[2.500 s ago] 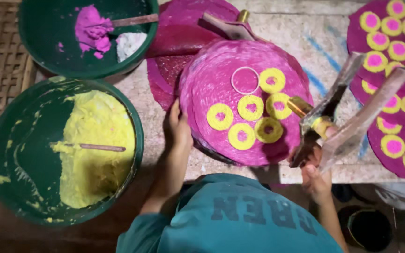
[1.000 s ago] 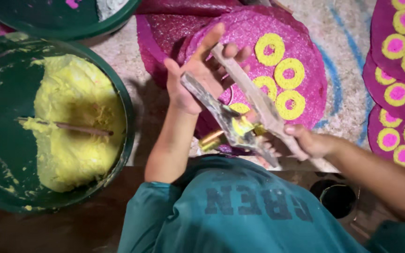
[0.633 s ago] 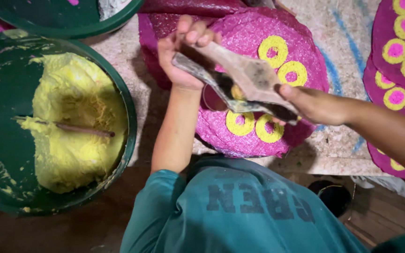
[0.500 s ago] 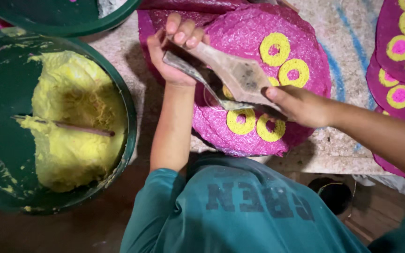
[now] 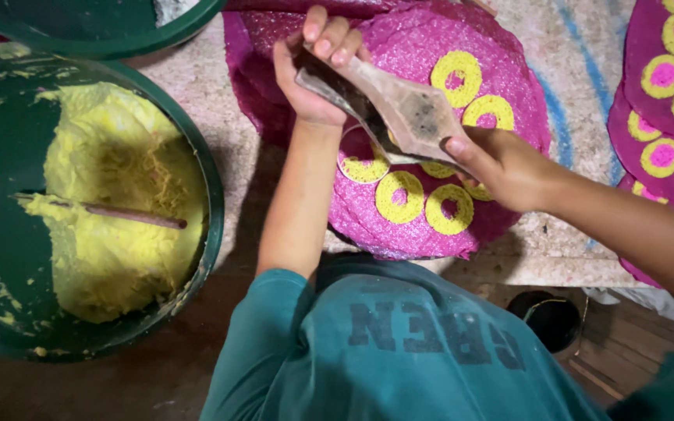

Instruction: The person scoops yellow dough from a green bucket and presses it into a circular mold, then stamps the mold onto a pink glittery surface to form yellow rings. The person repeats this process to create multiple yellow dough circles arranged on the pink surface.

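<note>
Both hands grip a flat metal press tool [image 5: 407,117], diamond-shaped w/ tapered ends, held over the pink disc [image 5: 423,47]. Left hand [image 5: 313,70] is closed round the tool's upper-left end, fingers curled over the top edge; right hand [image 5: 501,168] pinches the lower-right end, thumb on the flat face. Hands sit apart, one per end. Long axis runs diagonal, upper left to lower right, narrow tip pointing up-left. Tool looks like two hinged plates, though the underside is shadowed, so can't be sure. Under it, yellow rings [image 5: 399,196] lie on the disc. More pink-centred rings [image 5: 665,74] lie at right. Left: green tub [image 5: 204,179] of yellow paste [image 5: 111,195], w/ a stick [image 5: 118,212] across it.
</note>
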